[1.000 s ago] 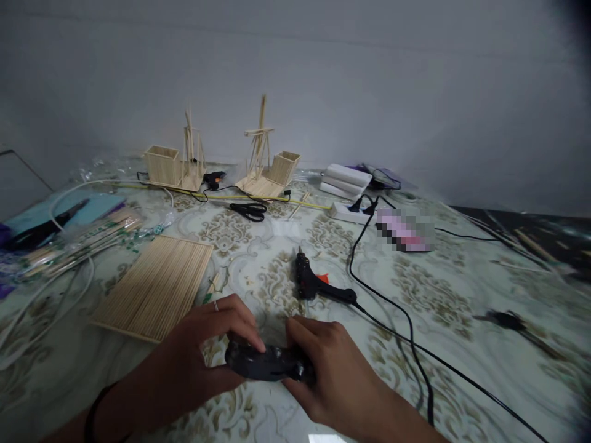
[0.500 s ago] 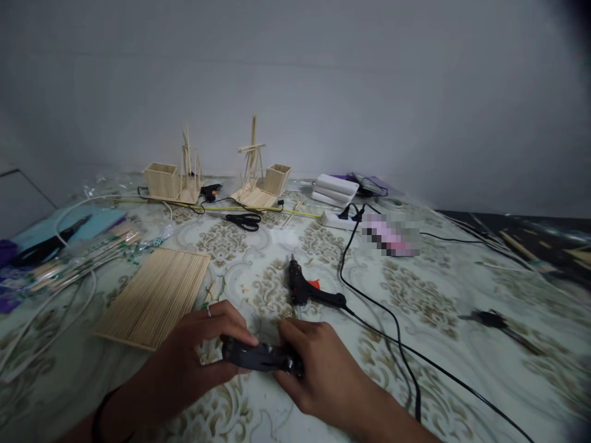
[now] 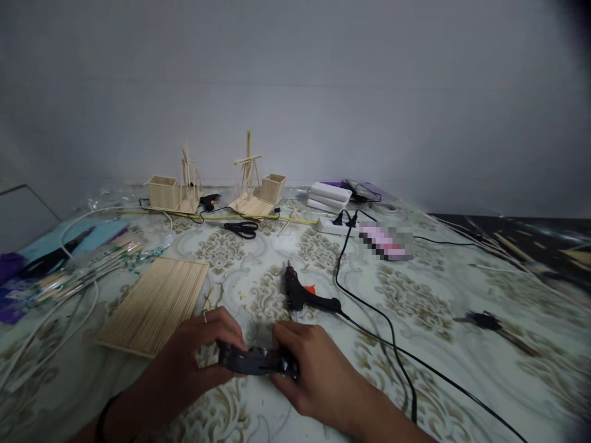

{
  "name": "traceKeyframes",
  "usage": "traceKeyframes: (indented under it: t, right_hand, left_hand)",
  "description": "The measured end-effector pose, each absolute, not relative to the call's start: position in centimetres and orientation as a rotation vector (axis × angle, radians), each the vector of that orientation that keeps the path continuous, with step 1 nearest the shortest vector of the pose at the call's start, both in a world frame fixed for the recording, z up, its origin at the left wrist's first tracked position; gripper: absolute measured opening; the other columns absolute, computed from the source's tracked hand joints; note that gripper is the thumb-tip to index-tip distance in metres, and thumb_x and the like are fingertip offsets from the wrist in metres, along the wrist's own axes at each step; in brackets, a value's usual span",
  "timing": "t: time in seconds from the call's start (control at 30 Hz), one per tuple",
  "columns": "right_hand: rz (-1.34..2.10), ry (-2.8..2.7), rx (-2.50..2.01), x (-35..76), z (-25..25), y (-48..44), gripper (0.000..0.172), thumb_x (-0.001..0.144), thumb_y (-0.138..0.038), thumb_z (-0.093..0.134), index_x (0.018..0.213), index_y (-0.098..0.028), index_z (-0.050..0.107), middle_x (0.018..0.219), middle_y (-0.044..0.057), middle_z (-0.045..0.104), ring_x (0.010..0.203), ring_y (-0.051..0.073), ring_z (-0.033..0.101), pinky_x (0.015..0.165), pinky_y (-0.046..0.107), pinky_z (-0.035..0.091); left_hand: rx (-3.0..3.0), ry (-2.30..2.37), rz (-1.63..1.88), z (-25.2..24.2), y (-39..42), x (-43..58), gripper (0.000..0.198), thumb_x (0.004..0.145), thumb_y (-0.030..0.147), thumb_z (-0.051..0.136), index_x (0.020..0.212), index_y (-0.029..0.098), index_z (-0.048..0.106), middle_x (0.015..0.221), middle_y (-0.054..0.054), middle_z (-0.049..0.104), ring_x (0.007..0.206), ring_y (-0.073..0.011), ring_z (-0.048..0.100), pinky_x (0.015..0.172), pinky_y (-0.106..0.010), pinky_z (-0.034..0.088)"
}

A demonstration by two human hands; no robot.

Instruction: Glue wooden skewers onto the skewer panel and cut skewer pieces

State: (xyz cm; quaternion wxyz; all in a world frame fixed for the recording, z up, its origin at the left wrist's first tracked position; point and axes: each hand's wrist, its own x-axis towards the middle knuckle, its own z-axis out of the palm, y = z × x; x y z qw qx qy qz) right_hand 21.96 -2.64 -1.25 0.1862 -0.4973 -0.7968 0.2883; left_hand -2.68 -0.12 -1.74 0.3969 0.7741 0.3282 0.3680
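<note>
Low over the near middle of the table, my left hand (image 3: 203, 344) pinches one end of a dark grey, curved, palm-sized object (image 3: 252, 362) between thumb and fingers. My right hand (image 3: 314, 369) is closed round the other end, which shows a shiny black part. Its exact kind cannot be made out, as both hands cover much of it. Just beyond my right hand lies a black glue gun (image 3: 305, 295) with an orange trigger, nozzle pointing away. Left of my left hand rests a flat panel of thin wooden sticks (image 3: 154, 301).
Two wooden stick models (image 3: 164, 194) stand at the back, with black-handled scissors (image 3: 242, 229) in front. A white power strip (image 3: 330, 226) feeds black cords running down the right side. Bagged sticks (image 3: 92, 261) lie left; a dark tool (image 3: 484, 321) lies right.
The view has tilted up slightly, so the table items sit a little lower. Both hands keep hold of the dark object, which has barely shifted.
</note>
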Motion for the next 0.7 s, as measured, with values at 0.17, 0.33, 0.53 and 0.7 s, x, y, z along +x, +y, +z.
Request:
traceKeyframes:
  t: [0.17, 0.33, 0.53, 0.7]
  right_hand:
    - [0.815, -2.224, -1.345, 22.1, -1.5, -2.6, 0.014, 0.07, -0.019, 0.066, 0.08, -0.021, 0.057, 0.079, 0.002, 0.063, 0.068, 0.018, 0.055, 0.064, 0.029, 0.033]
    - [0.827, -2.211, -1.289, 22.0, -1.4, -2.9, 0.013, 0.07, -0.016, 0.065, 0.081, -0.021, 0.059, 0.077, 0.001, 0.063, 0.066, 0.017, 0.055, 0.063, 0.027, 0.034]
    - [0.825, -2.187, -1.227, 22.1, -1.3, -3.2, 0.014, 0.069, -0.015, 0.065, 0.081, -0.021, 0.059, 0.075, 0.0, 0.062, 0.064, 0.016, 0.054, 0.061, 0.027, 0.034]
    - [0.8, -2.187, -1.198, 22.1, -1.4, -3.3, 0.013, 0.069, -0.015, 0.065, 0.081, -0.02, 0.061, 0.074, 0.0, 0.063, 0.063, 0.015, 0.054, 0.06, 0.026, 0.034]
  left_hand:
    - [1.987, 0.815, 0.921, -1.8, -0.2, -2.8, 0.031, 0.079, 0.002, 0.076, 0.095, 0.029, 0.079, 0.091, 0.004, 0.073, 0.081, -0.0136, 0.07, 0.076, -0.023, 0.055]
    - [1.987, 0.783, 0.962, -1.5, -0.5, -2.7, 0.028, 0.08, 0.004, 0.081, 0.093, 0.029, 0.08, 0.088, 0.004, 0.074, 0.077, -0.0121, 0.071, 0.073, -0.021, 0.056]
    - [1.947, 0.752, 0.969, -1.0, -0.7, -2.5, 0.011, 0.086, 0.017, 0.084, 0.091, 0.027, 0.083, 0.087, 0.001, 0.076, 0.073, -0.0143, 0.071, 0.071, -0.024, 0.059]
    - [1.93, 0.7, 0.983, -0.8, -0.6, -2.6, 0.006, 0.09, 0.023, 0.083, 0.094, 0.027, 0.085, 0.087, -0.001, 0.078, 0.075, -0.0146, 0.072, 0.074, -0.023, 0.059]
